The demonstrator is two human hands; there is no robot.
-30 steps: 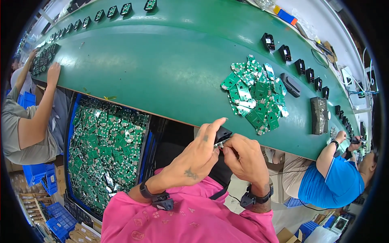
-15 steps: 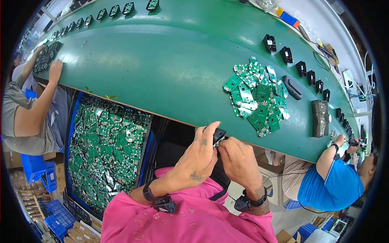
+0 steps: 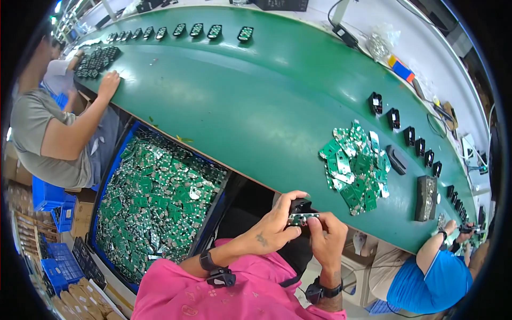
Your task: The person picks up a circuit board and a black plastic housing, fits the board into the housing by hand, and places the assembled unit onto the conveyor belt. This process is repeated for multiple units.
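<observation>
A: What are you seeing, starting from the left?

B: A co-worker in a grey shirt (image 3: 69, 130) is sitting at the upper left, beside the green bench (image 3: 229, 106). Lower down, a blue-rimmed crate (image 3: 109, 177) is holding a heap of loose circuit boards (image 3: 157, 197). Along the top of the frame, a row of board-filled housings (image 3: 197, 30) is stretching across the bench.

A: And the person's own hands?

B: They're working right of centre, in the lower half. The left hand (image 3: 274, 226) is gripping a black housing (image 3: 301, 205) and a green circuit board (image 3: 298, 219), its index finger reaching over the top, its thumb pressing near the board's lower edge. The right hand (image 3: 329, 234) is pinching the other end, its thumb lying on the board's face. I can't tell whether the board is seating in the housing.

A: How is that pair likely handling?

B: Light and stiff, I'd judge. The housing is looking like smooth plastic, so perhaps a little slippery; the board's small parts are probably the fragile bit. I'd be holding the board by its edges and the housing by its side walls.

A: Further right?

B: A pile of green boards (image 3: 357, 170) is covering part of the bench, a dark casing (image 3: 396, 160) is lying just beside it, and open black housings (image 3: 393, 118) are lining the upper right.
</observation>
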